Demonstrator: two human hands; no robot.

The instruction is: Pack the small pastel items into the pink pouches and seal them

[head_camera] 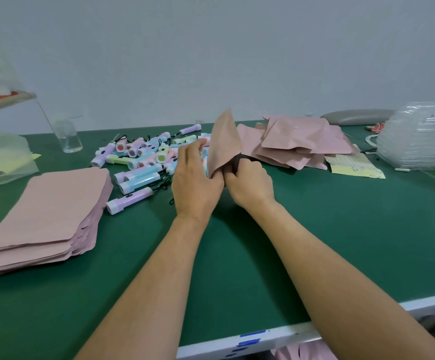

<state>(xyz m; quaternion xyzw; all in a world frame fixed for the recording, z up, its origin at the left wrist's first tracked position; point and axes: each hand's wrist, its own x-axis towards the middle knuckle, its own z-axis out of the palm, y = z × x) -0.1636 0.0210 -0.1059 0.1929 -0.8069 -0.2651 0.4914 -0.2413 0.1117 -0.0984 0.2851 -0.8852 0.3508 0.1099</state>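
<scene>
Pink pouch (224, 144) was held up off the green surface (237, 268), mid-frame, between both hands. The pouch stood on end with its long axis near vertical, leaning a little left. Its top corner pointed up and away toward the wall, and its lower end was down in the hands.

Left hand (197, 178) was at the pouch's lower left edge with its back to the camera, fingers curled and gripping that edge. Right hand (249, 185) was just right of it, touching the left hand, fingers curled round the pouch's lower right corner. A dark gap showed in the pouch there, beside the right fingers. Could not tell whether anything was inside.

The pile of pastel items (143, 157) lay on the surface just left of and behind the left hand. They were small flashlight-like tubes in purple, blue, green and pink, lying at mixed angles, some with black cords.

The stack of flat pouches (42, 216) sat at far left, well apart from the hands. A loose heap of pouches (297, 144) lay behind the right hand, to the right. Beyond that heap were a patterned yellow sheet (354, 165) and clear plastic trays (416, 136). A clear cup (67, 137) stood at back left.
</scene>
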